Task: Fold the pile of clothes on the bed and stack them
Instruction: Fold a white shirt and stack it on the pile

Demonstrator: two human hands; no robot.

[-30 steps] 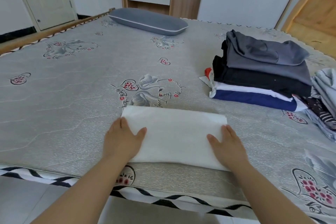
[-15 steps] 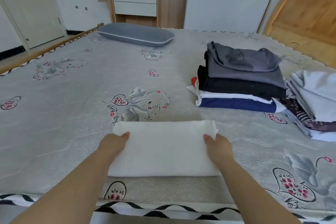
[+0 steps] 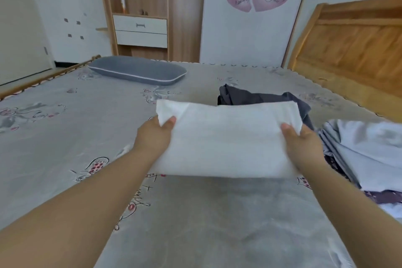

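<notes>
Both grips, white cloth (image 3: 226, 139) now airborne

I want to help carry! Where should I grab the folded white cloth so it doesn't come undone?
Grab the folded white cloth at its two short ends, one hand coming in from each side, as the left hand and right hand do now: thumbs on top, fingers probably underneath. It is a wide, floppy rectangle, so pinching both ends likely keeps the layers together and level.

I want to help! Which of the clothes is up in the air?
The white folded cloth: both hands lift it, while the dark grey pile and pale blue clothes lie on the bed.
</notes>
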